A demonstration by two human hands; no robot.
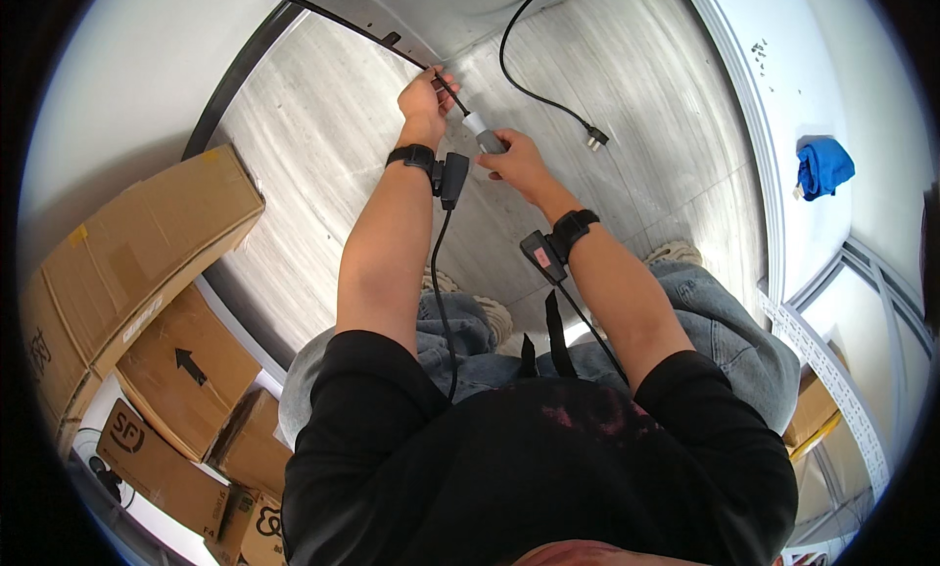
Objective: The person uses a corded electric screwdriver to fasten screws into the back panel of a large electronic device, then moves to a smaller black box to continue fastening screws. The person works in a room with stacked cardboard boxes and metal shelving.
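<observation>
A screwdriver (474,123) with a grey and white handle and a long dark shaft slants up and left toward the lower edge of a grey metal panel (392,39). Its handle sits in my right hand (519,163), fingers closed round it. Higher up, my left hand (423,100) has its fingers curled about the shaft close to the tip, against the panel's edge. The very tip is hidden there, so I cannot see what it touches. Both wrists carry black straps with small black devices (450,181) and cables.
A black power cord (509,71) with a plug (596,137) lies on the pale wood-look floor (666,106) to the right. Cardboard boxes (147,243) are stacked at the left. A blue cloth bundle (824,167) rests on a white surface at the right, near metal shelving (832,370).
</observation>
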